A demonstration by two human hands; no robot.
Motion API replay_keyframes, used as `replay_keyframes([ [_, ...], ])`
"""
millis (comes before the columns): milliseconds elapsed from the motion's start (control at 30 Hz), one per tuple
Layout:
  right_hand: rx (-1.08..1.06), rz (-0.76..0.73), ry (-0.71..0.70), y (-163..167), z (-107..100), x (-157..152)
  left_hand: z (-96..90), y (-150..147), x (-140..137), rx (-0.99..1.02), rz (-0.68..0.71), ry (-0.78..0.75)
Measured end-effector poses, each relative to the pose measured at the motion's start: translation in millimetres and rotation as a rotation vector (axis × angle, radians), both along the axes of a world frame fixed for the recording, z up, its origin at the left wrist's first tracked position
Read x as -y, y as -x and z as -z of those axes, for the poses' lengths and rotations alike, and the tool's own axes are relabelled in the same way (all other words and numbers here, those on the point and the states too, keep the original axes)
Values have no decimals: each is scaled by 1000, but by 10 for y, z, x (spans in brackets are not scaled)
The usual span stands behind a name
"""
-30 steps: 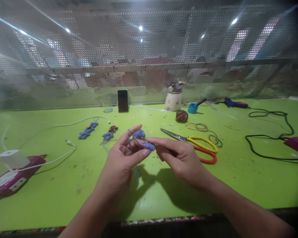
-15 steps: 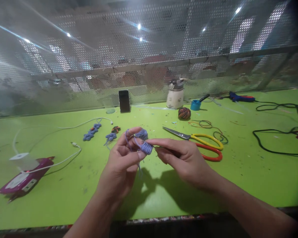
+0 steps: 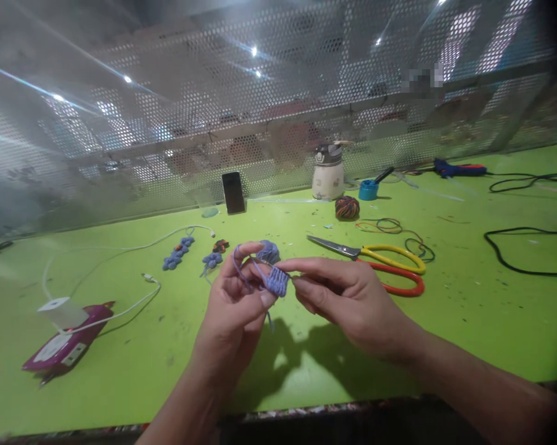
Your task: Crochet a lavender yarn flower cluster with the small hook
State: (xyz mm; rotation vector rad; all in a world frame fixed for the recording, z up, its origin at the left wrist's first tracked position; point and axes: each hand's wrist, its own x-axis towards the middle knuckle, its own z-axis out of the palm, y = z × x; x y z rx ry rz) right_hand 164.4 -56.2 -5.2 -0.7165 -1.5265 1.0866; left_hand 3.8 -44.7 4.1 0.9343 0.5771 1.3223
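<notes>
We pinch small ribbed lilac yarn piece [image 3: 277,282] in left hand [image 3: 235,303] fingers, thin lilac strand [image 3: 235,254] over index, likely for tension. Right hand [image 3: 345,290] fingers grip slim metal hook [image 3: 265,262]. Round lilac yarn ball [image 3: 269,251] just beyond left fingers.

Green table [image 3: 130,377] — scissors [image 3: 356,253], dark yarn ball [image 3: 347,208], bottle [image 3: 328,179]

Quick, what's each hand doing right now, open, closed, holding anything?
Left hand: closed, pinching the purple-blue crocheted piece.
Right hand: closed, fingertips gripping a thin tool, mostly hidden.
</notes>
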Motion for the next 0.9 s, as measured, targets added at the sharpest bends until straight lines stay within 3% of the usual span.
replay_keyframes([
  [267, -132, -230, 269, -54, -73, -19, 67, 22, -62, -32, -3, -124],
  [400, -171, -314, 336, -74, -62, -47, 71, 26, -89, -27, 40, -85],
  [900, -101, -209, 347, -141, -56, -112, 47, 63, -158, -119, 70, 26],
])
